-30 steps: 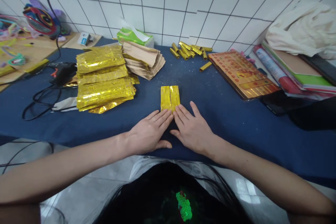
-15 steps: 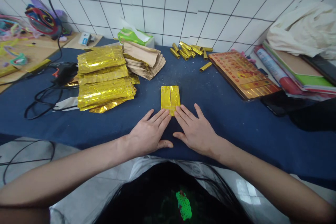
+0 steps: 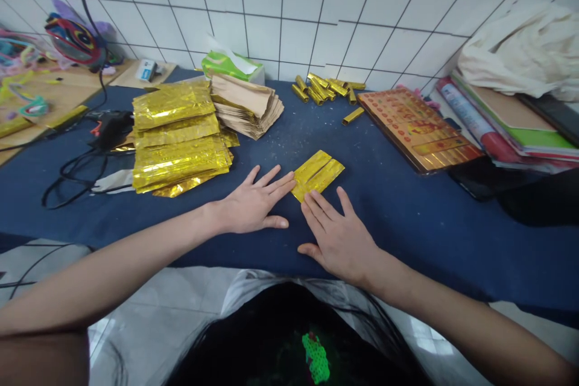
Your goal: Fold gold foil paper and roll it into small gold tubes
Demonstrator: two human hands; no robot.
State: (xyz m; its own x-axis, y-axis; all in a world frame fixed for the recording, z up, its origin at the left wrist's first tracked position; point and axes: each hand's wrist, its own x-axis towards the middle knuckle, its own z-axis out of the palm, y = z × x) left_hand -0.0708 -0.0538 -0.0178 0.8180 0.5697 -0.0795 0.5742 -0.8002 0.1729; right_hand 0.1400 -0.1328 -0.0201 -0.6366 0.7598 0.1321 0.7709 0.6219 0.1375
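A folded piece of gold foil paper [image 3: 319,172] lies at a slant on the blue tablecloth [image 3: 398,205], its two flaps meeting along a middle seam. My left hand [image 3: 256,202] is open, palm down, with its fingertips at the paper's left corner. Flat and open too, my right hand [image 3: 337,232] touches the paper's lower edge with its fingertips. To the left lies a stack of gold foil sheets [image 3: 181,157]. Behind that stack is a pile of brown-backed papers [image 3: 246,102].
Several rolled gold tubes [image 3: 325,87] lie near the tiled wall. An orange-gold printed pack [image 3: 416,126] is on the right, beside books [image 3: 520,120] and a cloth bag [image 3: 520,51]. A green tissue pack [image 3: 230,66], a black glue gun [image 3: 113,126] and its cord are at left.
The gold foil paper has turned clockwise from upright to slanted, shifting slightly right. My left hand has moved up and left with fingers more spread; my right hand has barely moved.
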